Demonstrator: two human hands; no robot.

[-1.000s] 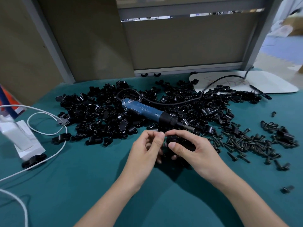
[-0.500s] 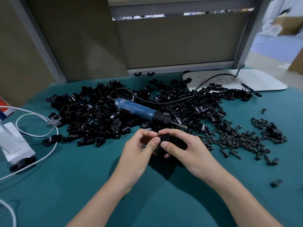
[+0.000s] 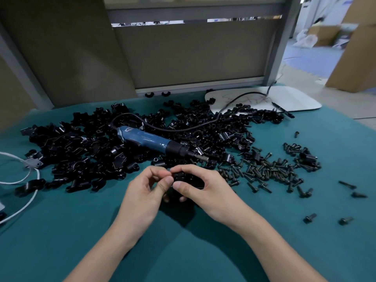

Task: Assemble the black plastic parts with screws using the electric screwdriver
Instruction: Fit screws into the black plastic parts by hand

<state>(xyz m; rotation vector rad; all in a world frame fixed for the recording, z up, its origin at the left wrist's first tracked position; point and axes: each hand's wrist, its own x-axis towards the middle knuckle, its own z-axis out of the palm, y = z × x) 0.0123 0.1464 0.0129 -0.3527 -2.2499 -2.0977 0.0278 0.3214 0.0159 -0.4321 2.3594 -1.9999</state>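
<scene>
screwdriver [image 3: 154, 141] on parts pile [image 3: 81, 147] | screws [image 3: 270, 171] right

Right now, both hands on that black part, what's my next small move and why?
Probably free the right hand to lift the electric screwdriver: it and the left hand both grip the black part, while the driver lies untouched on the pile.
</scene>
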